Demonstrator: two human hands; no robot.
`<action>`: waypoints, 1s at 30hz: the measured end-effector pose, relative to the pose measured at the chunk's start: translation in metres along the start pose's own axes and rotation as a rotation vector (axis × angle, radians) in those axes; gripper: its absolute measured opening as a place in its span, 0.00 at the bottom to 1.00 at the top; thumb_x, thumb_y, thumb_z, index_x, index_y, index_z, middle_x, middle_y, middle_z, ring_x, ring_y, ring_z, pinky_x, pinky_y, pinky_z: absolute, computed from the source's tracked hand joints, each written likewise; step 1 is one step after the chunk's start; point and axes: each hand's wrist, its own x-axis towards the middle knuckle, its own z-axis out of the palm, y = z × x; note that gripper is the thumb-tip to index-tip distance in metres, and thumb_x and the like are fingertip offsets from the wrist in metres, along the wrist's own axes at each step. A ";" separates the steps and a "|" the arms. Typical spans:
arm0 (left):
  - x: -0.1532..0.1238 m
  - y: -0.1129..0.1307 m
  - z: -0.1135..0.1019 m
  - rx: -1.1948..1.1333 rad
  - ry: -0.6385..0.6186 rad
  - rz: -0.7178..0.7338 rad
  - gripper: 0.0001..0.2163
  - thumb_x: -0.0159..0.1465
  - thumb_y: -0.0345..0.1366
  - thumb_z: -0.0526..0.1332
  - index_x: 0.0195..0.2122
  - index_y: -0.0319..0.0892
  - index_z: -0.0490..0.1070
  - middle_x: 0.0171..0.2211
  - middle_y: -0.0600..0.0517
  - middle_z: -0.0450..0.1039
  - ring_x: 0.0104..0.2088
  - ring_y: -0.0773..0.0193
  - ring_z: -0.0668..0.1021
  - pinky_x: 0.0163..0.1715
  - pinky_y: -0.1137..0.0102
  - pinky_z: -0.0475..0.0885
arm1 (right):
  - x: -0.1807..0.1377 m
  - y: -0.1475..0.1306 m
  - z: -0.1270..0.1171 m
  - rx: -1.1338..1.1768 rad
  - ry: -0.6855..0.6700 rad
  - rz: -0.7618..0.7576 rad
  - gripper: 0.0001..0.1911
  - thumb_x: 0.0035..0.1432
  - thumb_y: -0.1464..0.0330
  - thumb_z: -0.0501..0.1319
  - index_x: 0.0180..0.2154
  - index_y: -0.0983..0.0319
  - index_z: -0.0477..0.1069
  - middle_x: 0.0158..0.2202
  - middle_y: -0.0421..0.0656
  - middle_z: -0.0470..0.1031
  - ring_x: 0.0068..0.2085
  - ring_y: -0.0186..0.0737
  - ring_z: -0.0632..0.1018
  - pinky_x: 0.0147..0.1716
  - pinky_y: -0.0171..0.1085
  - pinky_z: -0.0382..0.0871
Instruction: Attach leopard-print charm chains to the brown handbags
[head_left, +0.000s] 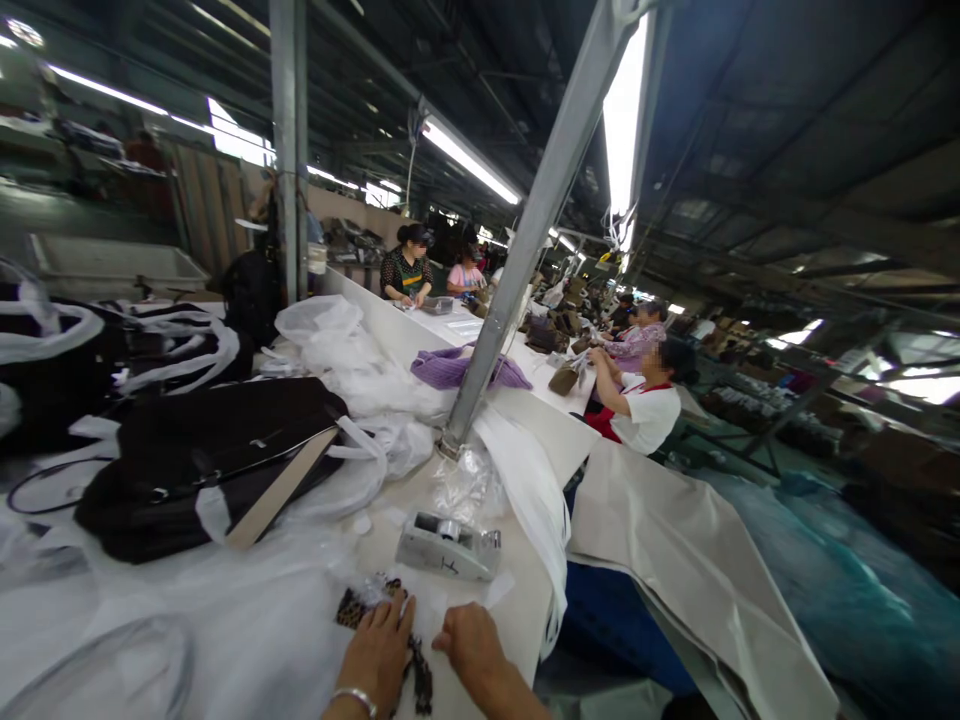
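Observation:
My left hand [379, 645] lies with its fingers pressed flat on a small leopard-print piece [352, 607] wrapped in clear plastic, on the white table [517, 610]. A silver bangle sits on that wrist. My right hand [471, 640] is just to its right with fingers curled under; what they pinch is hidden. A grey tape dispenser [448, 545] stands a little beyond both hands.
Dark handbags [202, 460] with white wrapped straps pile up on the left among clear plastic bags [352, 350]. A slanted metal post [517, 250] rises from the table. Purple cloth [450, 368] lies farther along. Several other people work at the long table ahead. Beige sheeting [675, 550] hangs on the right.

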 end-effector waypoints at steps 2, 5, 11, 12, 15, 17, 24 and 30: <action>0.002 -0.004 0.015 -0.009 0.036 0.010 0.30 0.58 0.27 0.54 0.64 0.40 0.58 0.65 0.42 0.56 0.60 0.48 0.66 0.60 0.52 0.58 | 0.000 -0.002 -0.010 -0.034 -0.015 -0.015 0.07 0.52 0.63 0.66 0.29 0.60 0.78 0.32 0.46 0.80 0.36 0.46 0.80 0.33 0.36 0.65; 0.007 -0.009 0.033 -0.031 0.058 0.009 0.29 0.59 0.30 0.55 0.64 0.41 0.57 0.66 0.44 0.54 0.61 0.49 0.64 0.62 0.51 0.53 | -0.002 -0.003 -0.022 -0.062 -0.045 -0.055 0.09 0.55 0.62 0.62 0.29 0.59 0.78 0.32 0.46 0.81 0.36 0.46 0.80 0.33 0.36 0.65; 0.007 -0.009 0.032 -0.060 0.054 -0.022 0.29 0.60 0.35 0.55 0.64 0.41 0.57 0.65 0.45 0.56 0.61 0.49 0.64 0.64 0.49 0.49 | -0.017 0.043 -0.067 0.030 0.023 0.023 0.12 0.53 0.69 0.54 0.21 0.61 0.71 0.26 0.45 0.78 0.31 0.40 0.77 0.30 0.34 0.61; 0.006 -0.007 0.029 -0.062 0.051 -0.029 0.28 0.61 0.35 0.55 0.64 0.41 0.57 0.65 0.45 0.56 0.61 0.49 0.64 0.64 0.48 0.48 | -0.023 0.061 -0.078 0.094 0.041 0.084 0.12 0.51 0.70 0.53 0.19 0.62 0.68 0.24 0.44 0.76 0.29 0.38 0.75 0.28 0.33 0.60; 0.004 -0.002 0.017 -0.053 0.038 -0.051 0.28 0.60 0.33 0.55 0.64 0.42 0.58 0.65 0.45 0.57 0.62 0.49 0.63 0.64 0.48 0.48 | -0.050 0.124 -0.109 0.425 0.055 0.363 0.12 0.50 0.64 0.52 0.18 0.60 0.62 0.18 0.40 0.68 0.19 0.34 0.68 0.20 0.32 0.55; 0.003 0.002 0.002 -0.044 0.006 -0.063 0.29 0.59 0.31 0.56 0.63 0.42 0.59 0.65 0.45 0.57 0.62 0.49 0.63 0.64 0.48 0.48 | -0.073 0.159 -0.124 0.542 0.054 0.448 0.15 0.52 0.58 0.49 0.20 0.59 0.61 0.16 0.38 0.63 0.14 0.32 0.62 0.15 0.33 0.52; -0.036 0.015 -0.088 -0.124 0.080 -0.047 0.37 0.54 0.22 0.55 0.65 0.48 0.54 0.68 0.45 0.47 0.62 0.49 0.63 0.55 0.53 0.64 | -0.128 0.108 -0.107 1.111 -0.041 0.206 0.27 0.47 0.44 0.58 0.29 0.63 0.71 0.22 0.40 0.70 0.17 0.29 0.67 0.17 0.31 0.55; -0.150 0.019 -0.114 -1.166 -0.123 0.071 0.22 0.63 0.47 0.55 0.55 0.43 0.65 0.43 0.46 0.75 0.34 0.62 0.77 0.31 0.69 0.74 | -0.147 -0.056 -0.084 1.165 -0.216 -0.083 0.18 0.52 0.56 0.59 0.28 0.66 0.74 0.20 0.40 0.71 0.19 0.30 0.68 0.20 0.30 0.60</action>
